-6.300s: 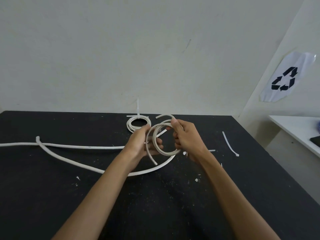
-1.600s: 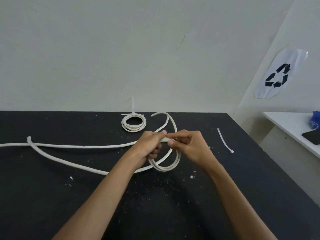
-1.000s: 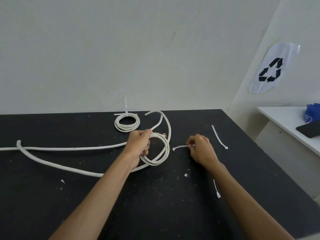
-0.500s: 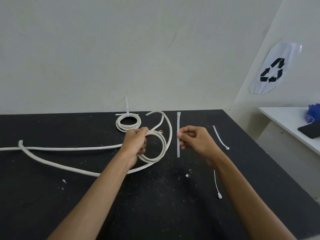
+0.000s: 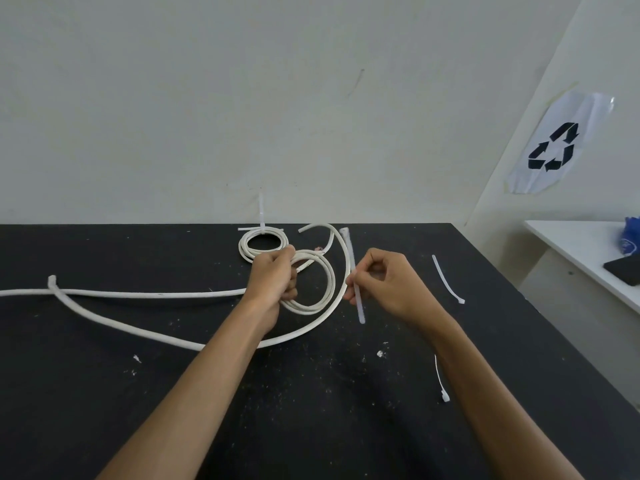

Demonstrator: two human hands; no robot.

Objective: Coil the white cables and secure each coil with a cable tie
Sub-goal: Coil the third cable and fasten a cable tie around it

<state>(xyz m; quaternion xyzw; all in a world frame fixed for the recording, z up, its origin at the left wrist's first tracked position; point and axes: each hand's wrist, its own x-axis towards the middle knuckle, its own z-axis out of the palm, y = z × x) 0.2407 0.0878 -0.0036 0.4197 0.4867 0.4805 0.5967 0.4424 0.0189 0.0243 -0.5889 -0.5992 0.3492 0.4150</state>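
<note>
One coil (image 5: pixel 263 244) beyond our left grip (image 5: pixel 273 278) is tied; it clasps a second coil (image 5: pixel 313 284), right grip (image 5: pixel 384 282) pinching a loose tie (image 5: pixel 356 289).

No readable text, brand or number anywhere in your view. Only sign: a black three-arrow recycling symbol (image 5: pixel 553 147) printed on a white sheet (image 5: pixel 540 178) taped to the right-hand wall. Blue item (image 5: pixel 631 237) on the white side table has a mark, too small to read.
</note>
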